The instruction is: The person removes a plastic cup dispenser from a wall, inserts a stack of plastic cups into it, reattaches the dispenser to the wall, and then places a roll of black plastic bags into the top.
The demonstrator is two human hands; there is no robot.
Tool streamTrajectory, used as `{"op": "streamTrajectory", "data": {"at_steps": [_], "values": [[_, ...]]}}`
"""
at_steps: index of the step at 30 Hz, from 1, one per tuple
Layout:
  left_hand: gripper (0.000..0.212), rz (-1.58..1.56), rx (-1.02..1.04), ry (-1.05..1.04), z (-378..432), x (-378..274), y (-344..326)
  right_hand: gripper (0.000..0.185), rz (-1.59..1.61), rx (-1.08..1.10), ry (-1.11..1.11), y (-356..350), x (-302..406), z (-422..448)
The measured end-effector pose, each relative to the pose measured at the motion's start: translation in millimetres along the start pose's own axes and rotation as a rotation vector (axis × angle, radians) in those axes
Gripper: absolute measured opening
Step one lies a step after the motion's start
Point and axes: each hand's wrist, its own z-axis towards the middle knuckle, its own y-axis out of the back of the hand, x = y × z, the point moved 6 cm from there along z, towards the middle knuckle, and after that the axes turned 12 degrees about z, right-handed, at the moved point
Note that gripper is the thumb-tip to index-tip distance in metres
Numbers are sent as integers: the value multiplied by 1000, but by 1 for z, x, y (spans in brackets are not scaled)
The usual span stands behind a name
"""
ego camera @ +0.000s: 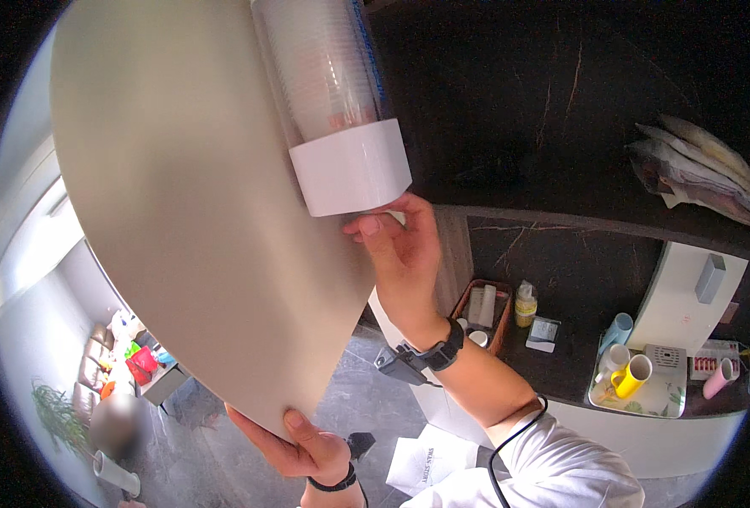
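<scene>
A large cream cabinet door or panel (pixel 210 190) fills the left and middle of the view. My left hand (pixel 302 444) grips its lower corner, thumb on the face and fingers behind. On or against the panel is a cup dispenser with a white base (pixel 353 168) and a clear tube (pixel 324 63) full of stacked cups. Just under the base is my right hand (pixel 407 247), fingers bent and thumb near the fingertips. Something small and white shows by its fingers; whether it is held cannot be told. Both wrists wear black straps, with a dark device near each.
At right, a dark counter holds a basket (pixel 511 317), a bottle (pixel 526 305), a small display (pixel 543 333), a tray (pixel 641 406) with mugs, and a white appliance (pixel 686 298). Folded bags (pixel 699 165) lie above. A paper bag (pixel 422 463) is below. A blurred person (pixel 121 425) is at lower left.
</scene>
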Motion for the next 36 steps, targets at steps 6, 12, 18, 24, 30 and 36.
{"op": "streamTrajectory", "data": {"at_steps": [6, 12, 18, 24, 30, 36], "values": [[62, 12, 23, -61, 0, 3, 1, 25, 75, 40, -215, -24, 7, 14], [64, -65, -49, -58, 0, 2, 1, 26, 202, 2, -218, -27, 1, 13], [64, -53, -16, -31, 2, -1, 0, 29, 308, -64, -205, -26, 0, 16], [65, -12, -35, -34, -1, 4, 2, 32, 433, -135, -203, -24, -1, 7], [67, -1, -34, -16, -4, 8, 2, 32, 421, -163, -187, -31, 6, 11], [68, 26, -40, -11, -6, 6, 2, 28, 405, -227, -249, -23, 4, 12]]}}
